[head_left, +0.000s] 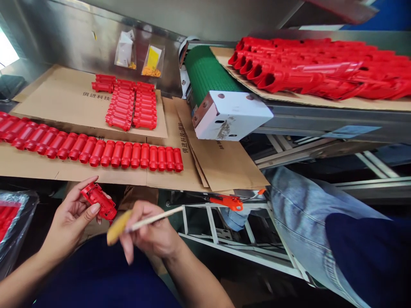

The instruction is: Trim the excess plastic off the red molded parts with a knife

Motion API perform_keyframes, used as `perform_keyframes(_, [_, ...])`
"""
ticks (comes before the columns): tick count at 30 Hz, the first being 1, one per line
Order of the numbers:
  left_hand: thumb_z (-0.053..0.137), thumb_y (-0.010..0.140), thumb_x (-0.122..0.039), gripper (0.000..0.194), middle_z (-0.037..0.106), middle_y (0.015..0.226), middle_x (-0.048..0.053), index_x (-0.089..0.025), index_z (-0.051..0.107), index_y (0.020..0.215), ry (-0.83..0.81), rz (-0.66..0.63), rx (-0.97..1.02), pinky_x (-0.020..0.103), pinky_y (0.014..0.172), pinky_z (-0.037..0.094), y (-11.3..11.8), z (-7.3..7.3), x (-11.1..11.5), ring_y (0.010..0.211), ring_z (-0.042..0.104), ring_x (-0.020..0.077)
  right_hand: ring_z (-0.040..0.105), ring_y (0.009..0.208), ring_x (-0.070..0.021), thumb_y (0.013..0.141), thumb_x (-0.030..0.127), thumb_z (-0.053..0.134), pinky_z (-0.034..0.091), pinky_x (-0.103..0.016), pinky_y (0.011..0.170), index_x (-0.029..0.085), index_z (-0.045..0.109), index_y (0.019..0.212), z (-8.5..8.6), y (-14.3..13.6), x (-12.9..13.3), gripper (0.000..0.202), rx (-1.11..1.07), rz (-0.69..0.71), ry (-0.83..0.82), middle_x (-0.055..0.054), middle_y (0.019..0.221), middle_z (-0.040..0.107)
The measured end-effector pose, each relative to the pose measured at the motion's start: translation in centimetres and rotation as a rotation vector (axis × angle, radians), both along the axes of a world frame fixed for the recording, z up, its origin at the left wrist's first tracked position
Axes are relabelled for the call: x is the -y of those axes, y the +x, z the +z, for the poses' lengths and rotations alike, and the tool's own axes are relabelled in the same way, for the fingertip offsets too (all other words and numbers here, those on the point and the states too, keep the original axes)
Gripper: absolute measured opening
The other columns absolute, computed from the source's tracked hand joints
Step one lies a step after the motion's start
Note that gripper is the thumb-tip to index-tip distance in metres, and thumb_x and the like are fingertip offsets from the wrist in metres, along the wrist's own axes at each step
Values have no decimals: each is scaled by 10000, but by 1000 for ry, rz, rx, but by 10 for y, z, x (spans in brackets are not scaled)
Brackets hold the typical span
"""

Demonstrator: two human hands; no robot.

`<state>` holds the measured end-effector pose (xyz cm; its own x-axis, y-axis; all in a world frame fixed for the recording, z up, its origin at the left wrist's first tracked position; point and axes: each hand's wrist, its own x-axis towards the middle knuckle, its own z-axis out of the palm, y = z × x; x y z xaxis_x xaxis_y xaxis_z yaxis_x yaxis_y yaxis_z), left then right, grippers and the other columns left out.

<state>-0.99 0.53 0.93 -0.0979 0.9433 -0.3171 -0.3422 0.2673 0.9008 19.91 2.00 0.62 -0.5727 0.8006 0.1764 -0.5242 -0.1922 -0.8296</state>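
My left hand (75, 211) is closed around a red plastic housing (98, 200), its open hollow side turned up, in front of the cardboard's near edge. Beside it my right hand (150, 233) grips a thin pale stick (157, 218) that points to the right. A yellow cover (118, 227), seemingly a finger cot, is on a finger of that hand and is blurred by motion. The covered finger is close to the housing; contact cannot be made out. Beyond both hands, a long row of similar red housings (117, 154) lies side by side on cardboard (167, 177).
Stacked red housings (122, 102) sit farther back on cardboard. At right, a green conveyor belt (208, 70) ends at a white bracket (231, 115), near piled red tubes (314, 68). Orange-handled scissors (229, 202) lie below the table edge. A person's denim-clad leg (308, 222) is at right.
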Motion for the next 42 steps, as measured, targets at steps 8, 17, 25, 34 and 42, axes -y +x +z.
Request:
perform_keyframes(8, [877,858,-325,600,789,1008,82,-241,688,1421,-87,9,221,239,583,534,4,11,-4,691,651,149,808,1029,-209,1048,204,722,698,-323,908,200,756,1254,15,7,-3,209,513,-407,759,-117,1182,819])
perform_keyframes(17, [886,843,-317,617,785,990,77,-246,692,1425,-107,-5,242,252,613,523,3,10,-3,710,658,158,796,1063,-228,1006,105,747,714,-327,925,148,664,1439,-1,1,-4,443,513,-471,992,-133,1216,801])
perform_keyframes(25, [889,842,-346,623,768,961,82,-213,683,1415,-151,-54,233,228,545,459,3,7,-4,667,616,144,769,967,-207,1053,150,678,690,-320,856,144,710,1246,11,7,-12,195,633,-315,1031,-117,1154,807])
perform_keyframes(34, [882,850,-375,495,790,992,93,-234,746,1304,-131,-107,211,265,633,558,4,11,1,764,699,194,766,972,-232,1085,181,595,678,-382,880,235,697,1261,11,16,-10,210,647,-719,783,-93,1088,804])
perform_keyframes(42, [940,778,-392,374,797,976,44,-266,814,1106,-74,-51,-78,286,743,636,15,14,7,812,743,209,749,959,-238,1039,186,640,652,-396,890,178,734,1280,1,-12,-1,259,570,-728,748,-133,1113,801])
